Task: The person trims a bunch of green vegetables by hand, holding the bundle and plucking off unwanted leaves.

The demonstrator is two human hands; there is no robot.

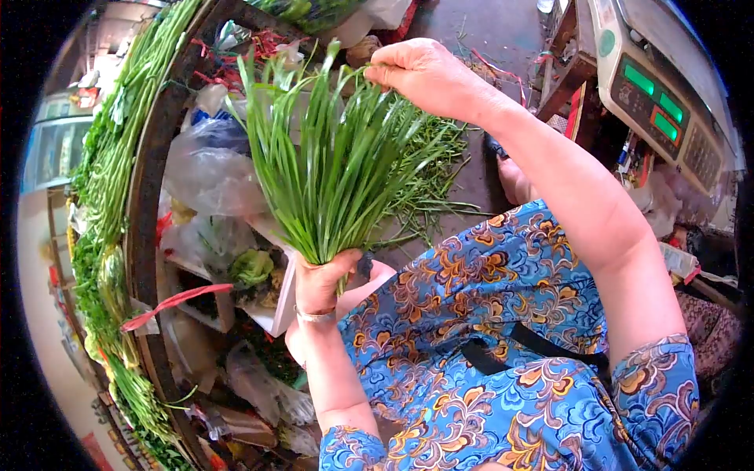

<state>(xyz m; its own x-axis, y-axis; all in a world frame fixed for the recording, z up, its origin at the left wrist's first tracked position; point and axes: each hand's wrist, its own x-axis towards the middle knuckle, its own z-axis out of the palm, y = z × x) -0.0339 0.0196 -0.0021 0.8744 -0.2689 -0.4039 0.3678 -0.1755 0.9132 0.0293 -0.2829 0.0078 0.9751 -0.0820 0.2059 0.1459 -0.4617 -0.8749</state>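
My left hand (318, 284) is wrapped around the lower end of a thick bunch of garlic chives (326, 169). Long flat green leaves fan out above the fist, their tips pointing away from me. At the far tips, my right hand (416, 67) is closed in a pinch on a leaf end at the bunch's right side. Its exact hold is partly hidden by the fingers. Below the right forearm, a loose heap of green trimmings (432, 161) lies on the floor behind the bunch.
Long green vegetables (118, 180) line a raised shelf edge (145, 165) at left, with a red strip (177, 306) hanging from it. Plastic bags (212, 165) and a white foam box (283, 302) sit below. A digital scale (656, 98) stands at upper right.
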